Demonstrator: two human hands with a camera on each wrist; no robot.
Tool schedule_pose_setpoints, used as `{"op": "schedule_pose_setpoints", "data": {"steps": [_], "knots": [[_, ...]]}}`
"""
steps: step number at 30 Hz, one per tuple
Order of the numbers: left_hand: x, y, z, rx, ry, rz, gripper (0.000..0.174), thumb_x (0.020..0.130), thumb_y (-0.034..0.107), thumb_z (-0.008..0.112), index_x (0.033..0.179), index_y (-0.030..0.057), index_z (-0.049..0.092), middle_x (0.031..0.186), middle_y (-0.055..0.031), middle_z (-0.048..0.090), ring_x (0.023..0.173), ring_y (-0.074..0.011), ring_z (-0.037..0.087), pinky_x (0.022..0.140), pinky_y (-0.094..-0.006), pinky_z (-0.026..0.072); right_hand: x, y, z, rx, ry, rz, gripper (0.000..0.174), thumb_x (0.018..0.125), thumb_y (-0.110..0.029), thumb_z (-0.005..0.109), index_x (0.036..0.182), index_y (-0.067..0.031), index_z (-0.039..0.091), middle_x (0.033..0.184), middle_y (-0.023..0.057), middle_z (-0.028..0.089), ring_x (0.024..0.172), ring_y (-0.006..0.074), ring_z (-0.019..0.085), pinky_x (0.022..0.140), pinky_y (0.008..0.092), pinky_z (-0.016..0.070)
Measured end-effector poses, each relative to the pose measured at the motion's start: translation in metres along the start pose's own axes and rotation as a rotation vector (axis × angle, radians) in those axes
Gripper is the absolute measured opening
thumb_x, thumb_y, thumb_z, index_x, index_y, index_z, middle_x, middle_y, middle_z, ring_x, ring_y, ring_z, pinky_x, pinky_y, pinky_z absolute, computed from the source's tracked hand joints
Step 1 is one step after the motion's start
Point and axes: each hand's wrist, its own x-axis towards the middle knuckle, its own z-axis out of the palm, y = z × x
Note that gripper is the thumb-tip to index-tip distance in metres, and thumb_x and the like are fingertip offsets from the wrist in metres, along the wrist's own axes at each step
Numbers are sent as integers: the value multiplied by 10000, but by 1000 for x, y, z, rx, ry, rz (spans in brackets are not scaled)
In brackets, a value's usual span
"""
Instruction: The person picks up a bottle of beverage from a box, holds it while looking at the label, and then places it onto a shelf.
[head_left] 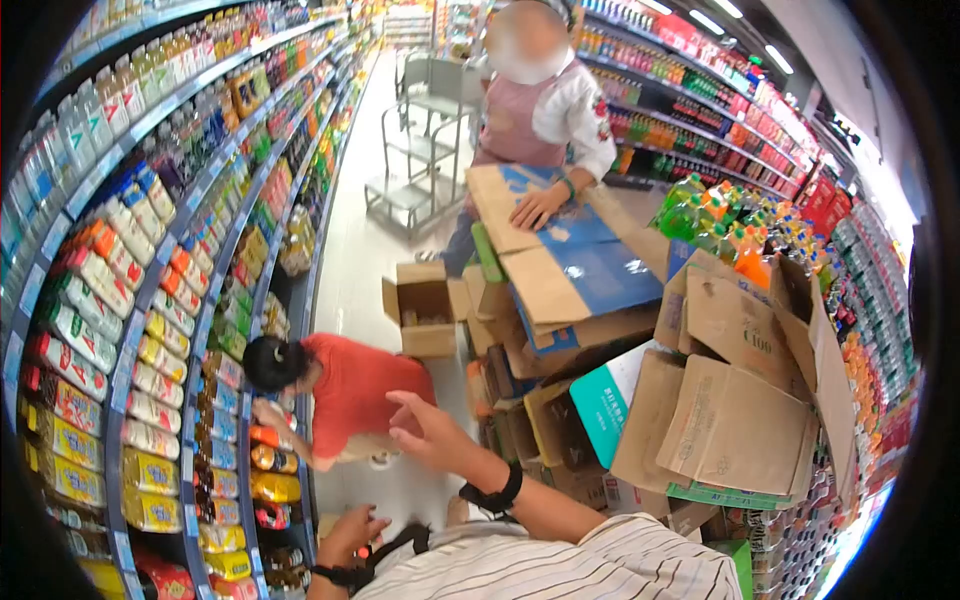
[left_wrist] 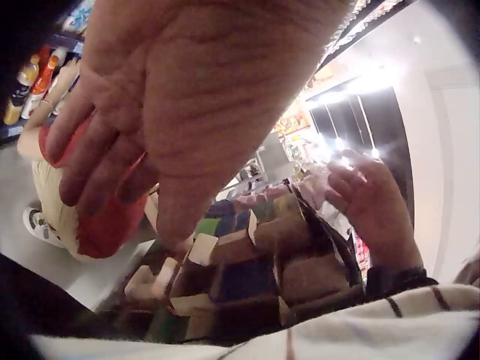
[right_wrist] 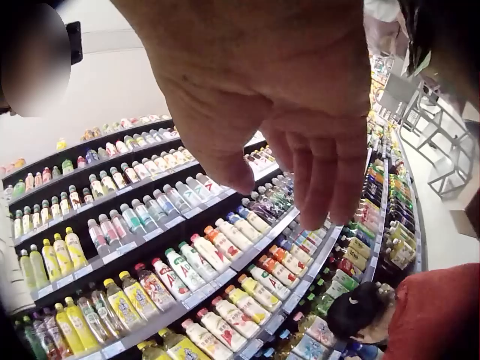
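Note:
In the head view my right hand (head_left: pixel 435 432) is raised in front of my body, fingers loosely bent and holding nothing. It overlaps the back of a person in a red shirt (head_left: pixel 365 385), who crouches at the drink shelf and reaches in among the bottles. Low at the front, my left hand (head_left: pixel 352 532) hangs with relaxed, empty fingers. The left wrist view shows its palm and fingers up close, with the right hand (left_wrist: pixel 375 206) lifted farther off. Rows of bottled drinks (right_wrist: pixel 214 251) stand beyond my right hand in the right wrist view.
A stack of flattened and opened cardboard boxes (head_left: pixel 735 420) stands on the right. Behind it, a person in a pink apron (head_left: pixel 525 115) rests a hand on a blue and brown carton (head_left: pixel 590 265). A grey step ladder (head_left: pixel 420 150) and an open box (head_left: pixel 425 310) stand in the aisle.

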Motion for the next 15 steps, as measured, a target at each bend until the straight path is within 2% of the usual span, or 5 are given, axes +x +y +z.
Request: {"op": "schedule_pose_setpoints", "data": {"steps": [2,4,6,12,15], "knots": [[-3,39,-13,91,-93,-12,613,924,439,715,1291,-42,615,1212,-276,680,1129,-380,671,958,-428,527,-1,27,13,-57,-48,-1,594,884,-114,700,1435,-69,485,1012,149,674,907,265,696,809,368,564],[-5,35,-10,-55,-14,80,557,946,387,704,1286,-43,608,1179,-261,693,1061,-368,689,895,-407,549,1,53,28,-5,4,22,602,872,-101,698,1428,-50,471,984,156,679,879,282,698,803,384,563],[1,17,-8,-70,-8,36,547,969,324,698,1362,-24,546,1096,-227,719,987,-273,708,841,-378,557,1,65,31,57,55,162,622,897,-104,683,1450,-24,410,977,156,689,843,271,707,755,394,564],[18,-14,-20,20,45,4,604,939,394,700,1332,-46,571,1053,-244,699,950,-317,693,802,-392,536,15,121,20,-24,114,337,629,917,-140,674,1461,-11,386,994,156,698,846,267,710,749,392,560],[31,9,-49,45,-17,-92,633,951,425,693,1377,-21,550,1084,-249,714,998,-325,709,864,-386,550,37,132,1,-124,129,380,618,923,-152,669,1455,-11,388,1003,162,704,843,266,716,753,392,558]]}}
